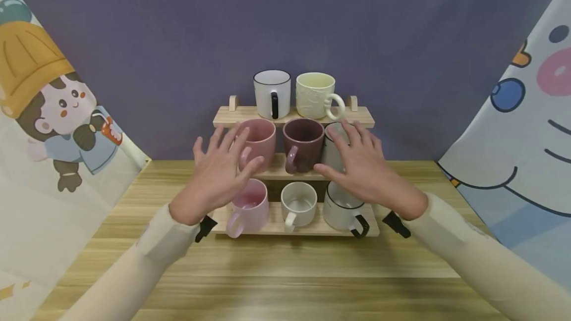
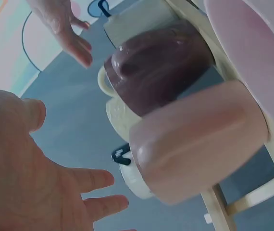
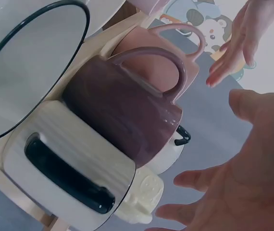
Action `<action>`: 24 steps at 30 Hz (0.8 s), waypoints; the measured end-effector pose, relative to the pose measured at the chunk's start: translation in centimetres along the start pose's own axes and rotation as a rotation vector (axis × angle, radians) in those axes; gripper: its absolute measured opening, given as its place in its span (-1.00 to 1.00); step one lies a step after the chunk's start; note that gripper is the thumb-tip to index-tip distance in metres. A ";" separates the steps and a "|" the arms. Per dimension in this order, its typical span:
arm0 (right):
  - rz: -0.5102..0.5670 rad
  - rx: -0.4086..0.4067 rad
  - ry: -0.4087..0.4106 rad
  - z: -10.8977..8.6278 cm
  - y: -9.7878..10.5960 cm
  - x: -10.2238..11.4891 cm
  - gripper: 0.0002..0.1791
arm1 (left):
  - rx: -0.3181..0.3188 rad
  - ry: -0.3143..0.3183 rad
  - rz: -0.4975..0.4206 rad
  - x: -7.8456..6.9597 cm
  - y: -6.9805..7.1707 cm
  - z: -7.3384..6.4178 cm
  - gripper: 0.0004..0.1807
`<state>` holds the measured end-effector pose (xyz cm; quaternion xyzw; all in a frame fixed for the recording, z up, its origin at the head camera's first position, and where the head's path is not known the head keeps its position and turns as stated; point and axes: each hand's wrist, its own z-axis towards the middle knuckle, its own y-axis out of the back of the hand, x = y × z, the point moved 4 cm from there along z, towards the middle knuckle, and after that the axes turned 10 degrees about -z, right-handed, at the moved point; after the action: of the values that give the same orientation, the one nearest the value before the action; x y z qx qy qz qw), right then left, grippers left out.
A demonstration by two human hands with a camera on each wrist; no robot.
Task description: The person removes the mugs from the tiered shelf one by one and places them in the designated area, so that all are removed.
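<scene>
My left hand [image 1: 218, 172] hovers with fingers spread before the pink mug [image 1: 265, 145] on the middle tier of a wooden stand [image 1: 267, 230]. The right hand [image 1: 363, 170], fingers likewise extended, partly covers a whitish dark-rimmed mug [image 1: 331, 151] at that tier's right end. Between them stands a dark purple mug [image 1: 308, 150]. In the left wrist view, a gap shows between the left fingers [image 2: 96, 180] and the pink mug. The right wrist view shows the right palm [image 3: 242, 187] facing the mugs, holding nothing.
On the top tier are a white black-handled mug [image 1: 263, 100] and a cream embossed mug [image 1: 310, 103]. The bottom tier bears a light pink mug [image 1: 257, 216], a small off-white cup [image 1: 299, 214] and a white black-rimmed mug [image 1: 339, 216]. Printed cloths [image 1: 35, 202] flank the wooden table [image 1: 267, 281].
</scene>
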<state>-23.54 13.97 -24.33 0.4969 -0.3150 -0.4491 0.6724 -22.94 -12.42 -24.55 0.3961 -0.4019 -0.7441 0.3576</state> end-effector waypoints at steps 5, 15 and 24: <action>0.011 0.004 -0.018 0.0 0.2 -0.7 -0.04 | -0.026 0.014 -0.022 1.0 0.4 -0.2 -0.20; 0.051 -0.101 -0.007 1.4 1.2 -1.7 -0.14 | -0.095 0.036 -0.082 2.5 1.0 0.3 -0.23; 0.145 -0.156 -0.032 3.4 2.2 -2.2 -0.20 | -0.180 0.052 -0.213 4.7 0.5 0.9 -0.33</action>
<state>-26.75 14.95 -21.15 0.4117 -0.3250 -0.4302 0.7347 -25.66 -16.33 -25.18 0.4219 -0.2801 -0.8004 0.3209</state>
